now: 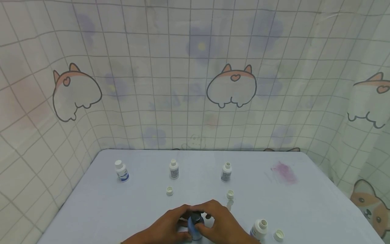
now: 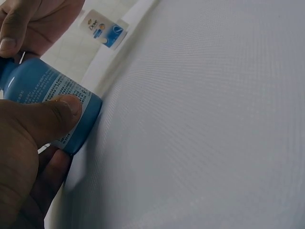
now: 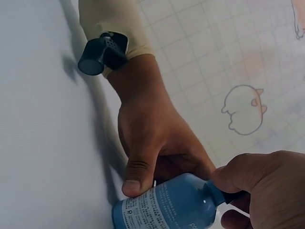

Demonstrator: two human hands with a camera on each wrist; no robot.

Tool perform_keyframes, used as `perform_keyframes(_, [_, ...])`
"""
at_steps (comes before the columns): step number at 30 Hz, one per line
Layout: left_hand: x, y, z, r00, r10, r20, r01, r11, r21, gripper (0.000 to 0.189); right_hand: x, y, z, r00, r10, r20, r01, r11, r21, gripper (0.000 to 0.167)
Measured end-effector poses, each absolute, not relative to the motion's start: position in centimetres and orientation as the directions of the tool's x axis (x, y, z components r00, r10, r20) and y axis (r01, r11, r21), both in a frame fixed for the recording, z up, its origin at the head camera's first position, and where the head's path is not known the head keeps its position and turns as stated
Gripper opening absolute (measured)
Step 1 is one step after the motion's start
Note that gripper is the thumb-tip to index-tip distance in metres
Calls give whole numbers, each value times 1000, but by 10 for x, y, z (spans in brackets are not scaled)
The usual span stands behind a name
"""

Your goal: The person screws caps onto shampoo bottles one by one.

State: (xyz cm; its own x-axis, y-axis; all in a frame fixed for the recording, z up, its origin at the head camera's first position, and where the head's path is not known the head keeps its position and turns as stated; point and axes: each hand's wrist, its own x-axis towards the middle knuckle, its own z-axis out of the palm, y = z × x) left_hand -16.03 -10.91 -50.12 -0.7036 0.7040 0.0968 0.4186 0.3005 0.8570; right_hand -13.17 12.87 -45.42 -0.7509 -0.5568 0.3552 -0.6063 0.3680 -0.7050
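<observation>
Head view: the blue bottle [image 1: 192,233] is on the near side of the counter [image 1: 79,210], between the left hand [image 1: 164,227] and the right hand [image 1: 221,222]. The left fingers are clamped round its body, and the right fingers are pinched at its dark cap [image 1: 196,216]. Whether its base touches the counter, I cannot tell. In the left wrist view its pale label [image 2: 66,88] bears dense dark print, too small to read; in the right wrist view, lettering on its shoulder starts "po", the rest cut off.

Past the blue bottle in the left wrist view, a white bottle [image 2: 101,29] reads "Dove" above a blue panel.

Head view again: right of the blue bottle stands an open bottle [image 1: 259,231], with a loose cap [image 1: 278,235] just beside it. Beyond the blue bottle, well to the left, is a capped bottle [image 1: 122,172] with a blue-marked label; slightly left and to the right stand two grey-labelled bottles [image 1: 174,171], their writing illegible, each with a cap nearer the blue bottle.
</observation>
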Motion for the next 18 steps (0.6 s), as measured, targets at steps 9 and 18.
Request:
perform_keyframes(9, [-160,-108,-501,-707,700,97,404,287,869,65,-131,130,-454,-798,-531,284,-541,424,-726,42])
perform_keyframes(18, [-160,-109,-503,-707,701,92,385,272,882,64,-131,132,-457,-797,-537,278,-542,433,-720,58])
